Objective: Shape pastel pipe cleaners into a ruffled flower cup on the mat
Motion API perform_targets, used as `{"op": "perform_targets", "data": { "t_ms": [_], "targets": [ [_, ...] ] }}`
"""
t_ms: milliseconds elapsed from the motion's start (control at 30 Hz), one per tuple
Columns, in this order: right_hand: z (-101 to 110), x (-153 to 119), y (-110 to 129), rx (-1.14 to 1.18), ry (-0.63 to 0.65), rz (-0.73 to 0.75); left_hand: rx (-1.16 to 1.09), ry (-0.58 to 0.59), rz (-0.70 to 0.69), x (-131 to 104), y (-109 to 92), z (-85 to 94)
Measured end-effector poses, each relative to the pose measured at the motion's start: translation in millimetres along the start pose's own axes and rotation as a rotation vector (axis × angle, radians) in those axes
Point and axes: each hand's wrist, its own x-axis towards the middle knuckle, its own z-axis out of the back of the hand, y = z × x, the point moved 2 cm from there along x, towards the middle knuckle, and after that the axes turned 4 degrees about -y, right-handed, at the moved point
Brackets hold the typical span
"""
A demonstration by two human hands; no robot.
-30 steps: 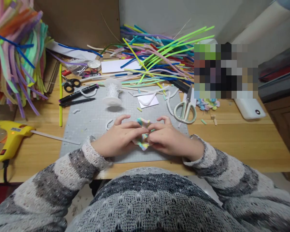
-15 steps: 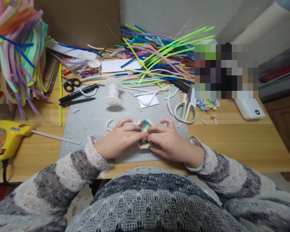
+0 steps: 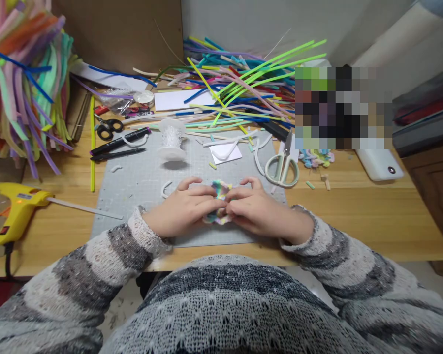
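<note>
Between my hands, over the grey cutting mat [image 3: 133,196], is a small round piece of pastel fuzzy pipe cleaners [image 3: 221,186] in yellow, teal, pink and lilac. My left hand [image 3: 190,206] is closed on its left side, and my right hand [image 3: 253,209] pinches its right side. The fingers of both hands meet over its middle and hide much of it. A short bent white pipe cleaner [image 3: 166,189] lies on the mat beside my left hand. Grey-green handled scissors [image 3: 282,169] rest beyond my right hand.
A yellow glue gun [image 3: 18,206] lies at the left edge. A spool of clear line [image 3: 171,142], markers [image 3: 120,141] and black scissors [image 3: 110,128] stand behind my hands. Loose pipe cleaners [image 3: 243,83] are heaped at the back. A white device [image 3: 379,162] sits at right.
The pastel piece has turned or folded between my fingers, so its visible rim looks different. Both hands stay nearly in place, the right one shifting slightly.
</note>
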Motion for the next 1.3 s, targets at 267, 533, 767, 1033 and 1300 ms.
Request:
{"op": "perform_targets", "data": {
  "t_ms": [267,533,767,1033,1300],
  "targets": [
    [-0.3,-2.4,5.4,-0.095,-0.016,-0.007,-0.004,0.007,-0.024,-3.0,2.0,0.6],
    [-11.1,-2.8,13.8,-0.108,-0.148,-0.091,-0.084,0.006,0.038,2.6,0.4,-2.8],
    [-11.3,-1.0,12.3,-0.099,-0.128,-0.073,-0.101,0.003,0.049,2.4,1.1,-1.3],
    [-11.6,-1.0,10.5,-0.025,-0.129,-0.114,-0.067,-0.01,0.066,1.2,-0.2,-5.7],
    [-12.4,2.6,11.6,-0.011,-0.091,-0.166,-0.031,-0.017,0.089,5.1,-3.9,-6.4]
  ]
}}
